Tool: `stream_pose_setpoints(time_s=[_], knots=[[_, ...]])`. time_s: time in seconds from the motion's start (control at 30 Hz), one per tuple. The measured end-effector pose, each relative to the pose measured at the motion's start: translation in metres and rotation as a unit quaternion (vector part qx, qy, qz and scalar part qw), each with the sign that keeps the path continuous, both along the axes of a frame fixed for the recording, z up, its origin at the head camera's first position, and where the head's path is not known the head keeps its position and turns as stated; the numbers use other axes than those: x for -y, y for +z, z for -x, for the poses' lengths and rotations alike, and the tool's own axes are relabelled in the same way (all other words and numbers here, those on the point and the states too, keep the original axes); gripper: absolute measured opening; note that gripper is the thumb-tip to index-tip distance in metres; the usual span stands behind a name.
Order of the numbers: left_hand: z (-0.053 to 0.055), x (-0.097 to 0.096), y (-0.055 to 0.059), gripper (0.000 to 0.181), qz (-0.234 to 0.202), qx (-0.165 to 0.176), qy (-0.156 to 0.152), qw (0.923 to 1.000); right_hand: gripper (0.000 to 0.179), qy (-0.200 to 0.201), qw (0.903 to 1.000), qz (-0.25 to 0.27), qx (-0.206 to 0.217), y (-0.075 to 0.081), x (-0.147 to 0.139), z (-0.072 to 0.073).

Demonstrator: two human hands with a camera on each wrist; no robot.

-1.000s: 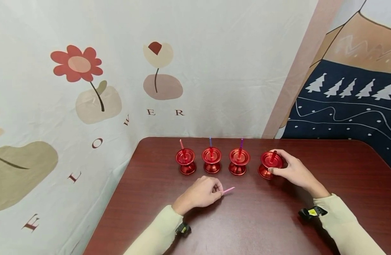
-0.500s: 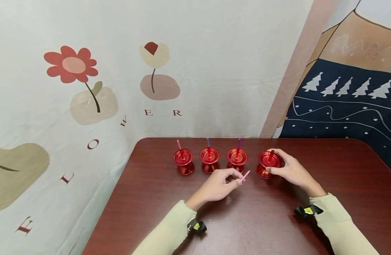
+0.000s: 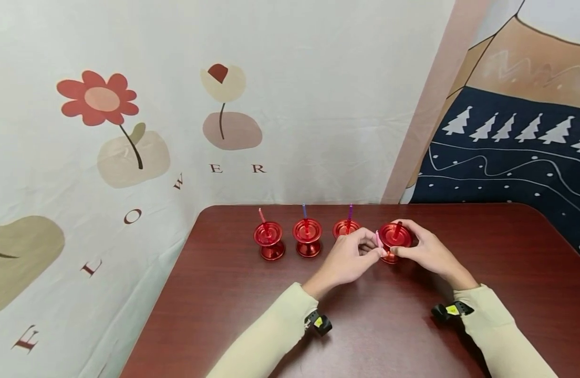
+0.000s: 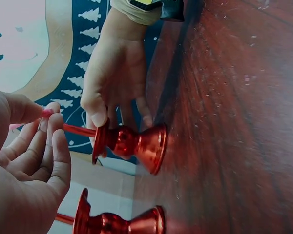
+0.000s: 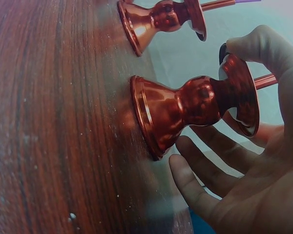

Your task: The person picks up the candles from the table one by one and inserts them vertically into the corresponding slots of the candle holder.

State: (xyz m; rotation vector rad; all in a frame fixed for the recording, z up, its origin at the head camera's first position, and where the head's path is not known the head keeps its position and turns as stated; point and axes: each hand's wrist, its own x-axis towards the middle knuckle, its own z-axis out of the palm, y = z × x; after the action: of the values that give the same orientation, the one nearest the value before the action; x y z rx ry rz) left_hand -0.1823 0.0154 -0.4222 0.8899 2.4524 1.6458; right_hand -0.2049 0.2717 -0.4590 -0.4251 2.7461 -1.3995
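Observation:
My left hand (image 3: 349, 257) pinches a small pink candle (image 3: 378, 239) between thumb and fingertips, close beside the rightmost red candle holder (image 3: 396, 235). In the left wrist view the pink candle (image 4: 47, 112) is mostly hidden by the fingers, near the tip of the holder's upright tube (image 4: 79, 129). My right hand (image 3: 429, 252) grips that holder by its dish rim, thumb at the front and fingers behind. The right wrist view has the holder's flared base (image 5: 156, 117) standing on the table, with the thumb (image 5: 254, 46) on the dish edge.
To the left stand three more red holders in a row: one with a pink candle (image 3: 262, 215), one with a blue candle (image 3: 304, 211), one with a purple candle (image 3: 350, 212). The brown table (image 3: 365, 325) backs onto a printed cloth (image 3: 318, 131).
My left hand has moved right and up from the table's middle to the rightmost holder, and its pink candle has turned more upright. The right hand keeps its grip on the rim.

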Motion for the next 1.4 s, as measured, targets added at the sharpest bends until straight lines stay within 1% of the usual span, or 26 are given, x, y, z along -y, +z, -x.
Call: stream_pose_setpoints(time_s=[0.17,0.27,0.33,0.43,0.57,0.73,0.87,1.07,1.17,1.27,1.4], knots=[[0.009,-0.015,0.007,0.010,0.002,-0.021,0.010,0.9997,0.071,0.000,1.0000,0.004,0.006,0.001,0.000,0.000],[0.016,-0.024,0.012,0.010,-0.004,-0.028,0.012,0.9995,0.071,0.000,1.0000,0.005,0.004,0.002,0.001,0.001],[0.019,-0.029,0.015,0.010,-0.008,-0.031,0.020,0.9993,0.072,-0.002,1.0000,0.004,0.000,0.003,0.002,0.001],[0.025,-0.036,0.018,0.009,-0.006,-0.040,0.038,0.9985,0.073,-0.001,1.0000,0.004,-0.005,0.003,0.004,0.002],[0.031,-0.044,0.019,0.009,0.006,-0.050,0.069,0.9963,0.075,0.000,1.0000,0.003,-0.007,0.002,0.007,0.004],[0.036,-0.048,0.018,0.015,0.016,-0.049,0.095,0.9941,0.076,0.000,1.0000,0.004,-0.002,0.002,0.008,0.004],[0.039,-0.049,0.015,0.018,0.021,-0.040,0.101,0.9939,0.076,-0.002,1.0000,0.005,-0.003,0.001,0.008,0.004],[0.043,-0.052,0.013,0.020,0.015,-0.032,0.103,0.9941,0.073,-0.005,0.9999,0.004,-0.008,0.000,0.008,0.004],[0.045,-0.054,0.012,0.020,0.017,-0.035,0.101,0.9941,0.073,-0.007,0.9999,0.001,-0.008,0.000,0.008,0.003],[0.045,-0.056,0.010,0.018,0.025,-0.041,0.100,0.9939,0.075,-0.006,1.0000,0.002,-0.001,0.001,0.007,0.002],[0.045,-0.056,0.009,0.014,0.049,-0.065,0.096,0.9920,0.076,-0.003,0.9999,0.008,0.005,0.001,0.007,0.000]])
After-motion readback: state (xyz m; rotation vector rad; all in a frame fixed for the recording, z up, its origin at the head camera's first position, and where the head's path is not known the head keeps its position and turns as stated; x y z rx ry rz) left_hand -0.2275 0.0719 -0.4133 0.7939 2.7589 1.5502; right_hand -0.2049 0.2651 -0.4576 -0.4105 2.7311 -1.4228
